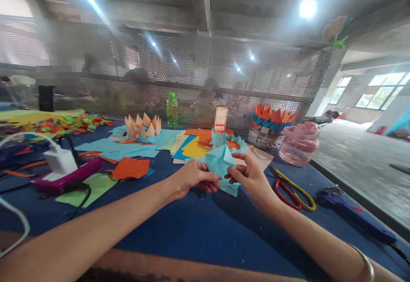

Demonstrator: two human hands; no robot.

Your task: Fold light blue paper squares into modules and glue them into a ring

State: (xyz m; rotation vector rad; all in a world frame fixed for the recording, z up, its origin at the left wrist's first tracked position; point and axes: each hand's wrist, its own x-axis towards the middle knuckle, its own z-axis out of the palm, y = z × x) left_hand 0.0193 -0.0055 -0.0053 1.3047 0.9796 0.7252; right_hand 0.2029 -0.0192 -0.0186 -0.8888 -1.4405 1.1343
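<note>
Both my hands hold one folded light-blue paper piece [221,162] just above the blue table [198,226]. My left hand [192,178] pinches its left side with fingers closed. My right hand [251,177] grips its right side, thumb and fingers pressed on the paper. Behind the piece lie loose coloured paper sheets [188,145] and another folded light-blue shape [229,141].
Red and yellow scissors [293,190] and a blue glue gun [349,211] lie at the right. A pink jar [299,143], a basket with an orange paper crown [270,126], a green bottle [172,109], a peach paper crown [143,126], and a charger on a pink box [62,167] stand around.
</note>
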